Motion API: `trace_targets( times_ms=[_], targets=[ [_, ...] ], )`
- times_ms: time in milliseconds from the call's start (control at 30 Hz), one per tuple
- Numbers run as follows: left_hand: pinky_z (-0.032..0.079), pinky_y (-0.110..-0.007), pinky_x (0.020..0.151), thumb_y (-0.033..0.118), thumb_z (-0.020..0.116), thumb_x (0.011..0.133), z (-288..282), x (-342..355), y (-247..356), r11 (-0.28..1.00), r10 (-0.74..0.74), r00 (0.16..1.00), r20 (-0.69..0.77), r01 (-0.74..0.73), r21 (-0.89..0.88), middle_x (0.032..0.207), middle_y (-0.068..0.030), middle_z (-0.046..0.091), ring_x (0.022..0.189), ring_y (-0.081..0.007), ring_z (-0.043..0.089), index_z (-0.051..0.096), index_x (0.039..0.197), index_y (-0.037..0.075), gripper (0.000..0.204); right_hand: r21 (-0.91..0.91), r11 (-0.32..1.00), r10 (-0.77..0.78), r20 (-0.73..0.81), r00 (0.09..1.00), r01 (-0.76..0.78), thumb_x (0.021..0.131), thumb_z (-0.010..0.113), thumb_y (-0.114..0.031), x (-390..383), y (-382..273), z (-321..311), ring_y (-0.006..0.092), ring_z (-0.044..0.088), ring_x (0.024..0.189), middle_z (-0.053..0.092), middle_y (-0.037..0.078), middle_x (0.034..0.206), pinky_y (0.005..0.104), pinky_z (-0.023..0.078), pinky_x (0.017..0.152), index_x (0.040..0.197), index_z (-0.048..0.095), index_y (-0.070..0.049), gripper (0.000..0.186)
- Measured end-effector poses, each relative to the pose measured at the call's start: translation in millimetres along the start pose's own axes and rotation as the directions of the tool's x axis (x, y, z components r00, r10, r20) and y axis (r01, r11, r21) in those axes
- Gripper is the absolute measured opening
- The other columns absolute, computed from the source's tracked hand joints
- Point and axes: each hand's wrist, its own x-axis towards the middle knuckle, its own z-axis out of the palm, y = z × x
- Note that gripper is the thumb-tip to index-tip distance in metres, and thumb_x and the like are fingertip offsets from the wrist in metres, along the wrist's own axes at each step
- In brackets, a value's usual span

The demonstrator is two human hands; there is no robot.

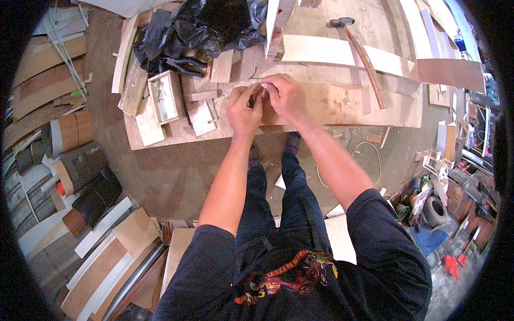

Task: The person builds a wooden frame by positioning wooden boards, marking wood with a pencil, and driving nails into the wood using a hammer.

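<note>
My left hand (244, 113) and my right hand (287, 98) meet over the near part of a wooden workbench (187, 138). The left fingers are closed around a small dark thing too hidden to name. Thumb and fingers of the right hand pinch together right beside it, and what sits between them is too small to make out. Under and to the right of the hands lies a flat wooden board (337, 104). A hammer (364, 59) with a wooden handle and dark head lies farther right, across a pale plank (316, 49).
Left on the bench are a small open wooden box (167, 97), dark-handled pliers (184, 67), wood offcuts (203, 119) and crumpled black plastic (198, 27). Boards (120, 267) are stacked at lower left. A pale cord (379, 168) loops on the floor, and a tyre (435, 210) lies at right.
</note>
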Motion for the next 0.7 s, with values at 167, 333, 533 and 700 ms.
trace_targets(
  times_ms=[167,333,533,700],
  targets=[
    [0.053,-0.036,0.072,0.003,0.077,0.075,-2,2,1,1.000,-0.021,1.000,0.001,0.021,0.007,0.091,-0.0102,0.065,0.082,-0.0279,0.066,0.077,0.106,0.010,0.031,-0.034,0.999,-0.009,-0.015,1.000,0.008,0.088,0.068,-0.016,-1,2,3,0.0322,0.068,0.086,0.072,0.010,0.090,0.0422,0.055,0.076,0.092,0.072,-0.009,0.009],
    [0.053,-0.037,0.073,0.002,0.076,0.075,0,6,8,0.998,-0.038,0.999,-0.023,0.039,0.051,0.092,-0.0093,0.066,0.083,-0.0281,0.066,0.078,0.102,0.010,0.028,-0.070,0.996,-0.066,-0.024,0.998,0.064,0.087,0.069,-0.016,-2,7,4,0.0306,0.068,0.085,0.072,0.008,0.090,0.0410,0.056,0.073,0.091,0.072,-0.010,0.008],
    [0.053,-0.037,0.072,0.001,0.075,0.074,8,7,5,0.992,-0.010,0.998,-0.061,0.017,0.123,0.093,-0.0084,0.066,0.082,-0.0282,0.067,0.078,0.094,0.009,0.022,-0.078,0.992,-0.107,-0.041,0.993,0.103,0.086,0.070,-0.015,-2,5,3,0.0294,0.068,0.084,0.071,0.006,0.089,0.0396,0.056,0.072,0.090,0.072,-0.010,0.007],
    [0.053,-0.036,0.068,0.001,0.075,0.073,12,6,0,0.994,-0.001,0.996,-0.092,0.012,0.113,0.091,-0.0066,0.066,0.078,-0.0270,0.067,0.077,0.089,0.009,0.018,-0.107,0.990,-0.098,-0.012,0.995,0.096,0.084,0.071,-0.014,-4,7,3,0.0295,0.068,0.083,0.070,0.005,0.090,0.0392,0.056,0.071,0.089,0.072,-0.011,0.006]
  ],
)
